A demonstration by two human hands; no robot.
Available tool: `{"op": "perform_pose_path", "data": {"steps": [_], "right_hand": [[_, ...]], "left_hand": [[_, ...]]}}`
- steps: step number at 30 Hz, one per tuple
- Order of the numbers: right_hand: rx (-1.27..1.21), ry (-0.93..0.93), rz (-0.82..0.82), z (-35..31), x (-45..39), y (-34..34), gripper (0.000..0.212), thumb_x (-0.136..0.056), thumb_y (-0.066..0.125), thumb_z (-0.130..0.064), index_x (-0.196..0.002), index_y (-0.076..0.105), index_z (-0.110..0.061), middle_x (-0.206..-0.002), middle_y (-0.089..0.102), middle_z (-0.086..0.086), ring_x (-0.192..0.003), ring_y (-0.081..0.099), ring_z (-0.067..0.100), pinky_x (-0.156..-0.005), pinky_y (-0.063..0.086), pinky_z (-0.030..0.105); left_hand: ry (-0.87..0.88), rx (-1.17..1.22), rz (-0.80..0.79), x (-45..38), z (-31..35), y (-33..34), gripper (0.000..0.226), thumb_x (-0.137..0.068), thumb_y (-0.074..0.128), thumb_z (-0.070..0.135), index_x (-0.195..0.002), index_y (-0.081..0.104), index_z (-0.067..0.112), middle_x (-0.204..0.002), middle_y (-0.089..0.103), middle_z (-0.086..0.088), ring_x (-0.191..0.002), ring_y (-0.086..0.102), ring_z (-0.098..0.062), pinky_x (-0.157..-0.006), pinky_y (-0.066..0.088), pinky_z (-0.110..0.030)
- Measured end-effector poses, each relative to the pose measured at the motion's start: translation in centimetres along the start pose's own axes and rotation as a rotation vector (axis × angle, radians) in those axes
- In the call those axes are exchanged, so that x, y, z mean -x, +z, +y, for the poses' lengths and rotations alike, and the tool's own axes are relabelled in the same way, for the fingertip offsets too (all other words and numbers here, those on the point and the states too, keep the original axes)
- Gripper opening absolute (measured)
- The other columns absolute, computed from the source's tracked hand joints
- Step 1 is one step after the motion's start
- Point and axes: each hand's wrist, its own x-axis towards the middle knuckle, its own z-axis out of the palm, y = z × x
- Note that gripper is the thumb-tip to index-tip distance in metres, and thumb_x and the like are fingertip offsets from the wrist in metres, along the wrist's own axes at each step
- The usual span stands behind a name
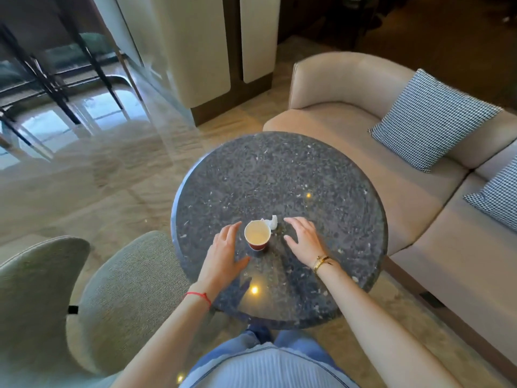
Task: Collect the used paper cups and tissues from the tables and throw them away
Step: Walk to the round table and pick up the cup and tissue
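A red paper cup [257, 236] with a pale inside stands upright near the front of a round dark speckled stone table [279, 175]. A small crumpled white tissue [272, 222] lies just behind the cup on its right side. My left hand [226, 251] hovers just left of the cup, fingers spread and relaxed, not touching it. To the right of the cup and tissue is my right hand [303, 238], also spread and holding nothing.
A beige sofa [349, 127] with two checked cushions [432, 119] curves round the table's right side. A grey-green armchair [92, 289] stands at the left front. A glass wall and white column rise at the back left.
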Motion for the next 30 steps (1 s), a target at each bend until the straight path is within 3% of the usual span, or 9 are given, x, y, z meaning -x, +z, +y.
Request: {"op": "perform_pose_path", "data": {"steps": [8, 15, 22, 30], "right_hand": [[0.120, -0.006, -0.191, 1.6, -6.4, 2.6, 0.053, -0.092, 0.053, -0.013, -0.141, 0.040, -0.025, -0.145, 0.038, 0.001, -0.130, 0.033, 0.024, -0.111, 0.032, 0.036], [0.171, -0.149, -0.325, 1.8, -9.6, 4.0, 0.056, -0.091, 0.052, -0.008, -0.143, 0.038, -0.027, -0.143, 0.039, -0.001, -0.128, 0.034, 0.022, -0.107, 0.036, 0.037], [0.253, -0.223, -0.359, 1.7, -11.2, 5.0, 0.042, -0.092, 0.052, -0.015, -0.133, 0.047, -0.022, -0.127, 0.051, 0.002, -0.118, 0.044, 0.022, -0.097, 0.043, 0.037], [0.337, -0.240, -0.338, 2.0, -10.9, 5.7, 0.016, -0.090, 0.054, -0.016, -0.106, 0.055, -0.014, -0.109, 0.055, 0.006, -0.105, 0.050, 0.023, -0.085, 0.045, 0.032]], "left_hand": [[-0.071, -0.025, -0.126, -4.5, -0.6, 2.5, 0.095, -0.078, 0.075, 0.027, -0.152, 0.017, 0.020, -0.151, 0.030, -0.003, -0.131, 0.037, -0.027, -0.102, 0.041, -0.040], [-0.119, -0.034, -0.168, -6.0, -1.0, 4.4, 0.101, -0.075, 0.080, 0.036, -0.153, 0.016, 0.022, -0.148, 0.034, -0.002, -0.128, 0.041, -0.026, -0.100, 0.044, -0.042], [-0.153, -0.012, -0.170, -7.1, -0.7, 5.0, 0.091, -0.078, 0.076, 0.032, -0.150, 0.022, 0.019, -0.147, 0.036, -0.002, -0.127, 0.043, -0.026, -0.097, 0.045, -0.042], [-0.171, 0.066, -0.109, -7.6, -0.4, 4.8, 0.079, -0.079, 0.076, 0.030, -0.144, 0.032, 0.017, -0.142, 0.043, -0.003, -0.127, 0.044, -0.023, -0.102, 0.041, -0.035]]}}
